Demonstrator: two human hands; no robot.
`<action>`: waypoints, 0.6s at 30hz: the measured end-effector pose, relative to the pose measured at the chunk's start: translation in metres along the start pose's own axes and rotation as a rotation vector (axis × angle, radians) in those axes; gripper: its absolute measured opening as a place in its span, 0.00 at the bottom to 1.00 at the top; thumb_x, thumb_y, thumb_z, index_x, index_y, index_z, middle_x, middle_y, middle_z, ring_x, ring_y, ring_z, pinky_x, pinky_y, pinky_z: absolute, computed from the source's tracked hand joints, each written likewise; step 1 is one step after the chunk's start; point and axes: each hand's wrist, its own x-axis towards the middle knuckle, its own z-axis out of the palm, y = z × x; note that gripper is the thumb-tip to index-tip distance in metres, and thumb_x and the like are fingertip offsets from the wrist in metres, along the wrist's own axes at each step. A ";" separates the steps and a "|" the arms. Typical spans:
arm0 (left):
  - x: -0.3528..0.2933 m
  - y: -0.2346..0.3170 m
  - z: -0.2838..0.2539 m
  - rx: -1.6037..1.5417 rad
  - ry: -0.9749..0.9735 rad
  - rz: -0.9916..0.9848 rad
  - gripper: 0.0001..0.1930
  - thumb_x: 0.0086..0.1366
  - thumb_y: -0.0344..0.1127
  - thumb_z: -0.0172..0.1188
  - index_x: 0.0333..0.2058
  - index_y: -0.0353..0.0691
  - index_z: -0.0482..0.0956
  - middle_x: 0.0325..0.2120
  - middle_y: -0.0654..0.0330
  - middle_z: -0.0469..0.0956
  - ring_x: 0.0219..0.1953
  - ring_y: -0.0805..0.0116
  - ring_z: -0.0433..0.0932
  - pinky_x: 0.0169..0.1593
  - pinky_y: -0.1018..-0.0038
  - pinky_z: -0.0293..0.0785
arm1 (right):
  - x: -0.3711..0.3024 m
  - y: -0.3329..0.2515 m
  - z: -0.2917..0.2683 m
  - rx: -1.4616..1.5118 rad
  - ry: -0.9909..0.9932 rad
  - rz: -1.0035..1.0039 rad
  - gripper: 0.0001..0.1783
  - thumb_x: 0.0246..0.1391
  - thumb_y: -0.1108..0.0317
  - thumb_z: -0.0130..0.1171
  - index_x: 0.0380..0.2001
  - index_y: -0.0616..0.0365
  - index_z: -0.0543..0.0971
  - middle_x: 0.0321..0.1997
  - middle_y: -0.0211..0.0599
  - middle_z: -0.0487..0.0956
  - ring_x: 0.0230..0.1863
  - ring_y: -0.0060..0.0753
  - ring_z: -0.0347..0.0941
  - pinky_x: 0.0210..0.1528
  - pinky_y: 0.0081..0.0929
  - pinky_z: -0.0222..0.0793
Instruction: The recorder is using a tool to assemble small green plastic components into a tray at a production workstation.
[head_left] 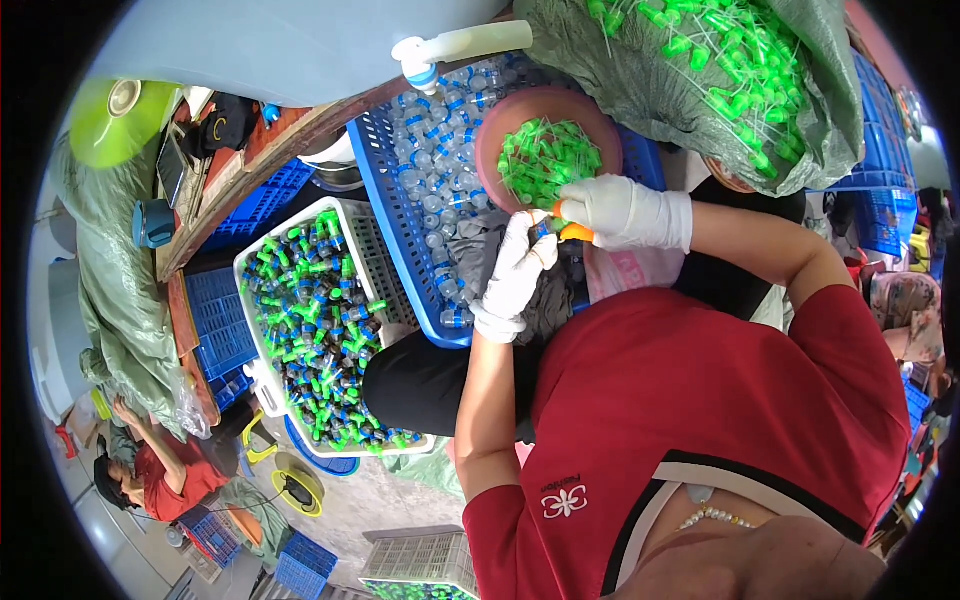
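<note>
In its white glove, my left hand point(520, 268) is closed around a small bottle with a blue band point(541, 229). Right beside it, my gloved right hand point(622, 212) grips a tool with orange handles point(577, 233), whose working end I cannot make out. The two hands almost meet at the bottle. Just beyond them a pinkish-brown bowl point(492, 125) holds bright green spray-type caps point(548, 160) with thin clear stems. The bowl rests in a blue crate point(395, 215) full of clear small bottles with blue bands point(440, 150).
Left of my leg stands a white basket point(262, 365) of dark bottles with green tops. A grey-green sack point(610, 70) of more green caps point(735, 85) lies at upper right. A white tap point(470, 45) juts over the crate. Another person in red point(180, 475) is at far left.
</note>
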 end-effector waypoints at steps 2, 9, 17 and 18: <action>-0.001 0.001 0.007 0.367 0.097 0.198 0.16 0.67 0.25 0.54 0.53 0.33 0.67 0.43 0.50 0.72 0.47 0.57 0.73 0.52 0.68 0.69 | 0.001 0.003 0.014 0.006 -0.107 0.097 0.20 0.57 0.59 0.58 0.48 0.60 0.75 0.41 0.48 0.79 0.39 0.49 0.78 0.42 0.39 0.72; -0.015 0.031 -0.025 1.062 0.422 0.496 0.14 0.66 0.27 0.56 0.49 0.32 0.71 0.41 0.46 0.72 0.46 0.49 0.73 0.52 0.62 0.69 | 0.041 0.018 0.047 0.688 0.075 0.224 0.18 0.55 0.61 0.58 0.45 0.62 0.77 0.45 0.52 0.78 0.47 0.54 0.75 0.52 0.45 0.69; -0.024 0.061 -0.093 1.793 1.193 0.248 0.16 0.56 0.31 0.59 0.44 0.38 0.76 0.35 0.51 0.76 0.40 0.48 0.73 0.44 0.56 0.70 | 0.079 0.108 0.101 -0.239 0.065 0.285 0.18 0.46 0.64 0.62 0.42 0.58 0.81 0.47 0.49 0.77 0.48 0.51 0.74 0.54 0.43 0.69; -0.008 0.053 -0.085 1.721 1.038 0.321 0.15 0.56 0.30 0.59 0.44 0.41 0.77 0.35 0.51 0.76 0.41 0.49 0.73 0.45 0.56 0.70 | 0.083 0.111 0.108 -0.258 0.083 0.292 0.18 0.46 0.63 0.62 0.41 0.58 0.82 0.48 0.48 0.77 0.50 0.51 0.73 0.55 0.44 0.69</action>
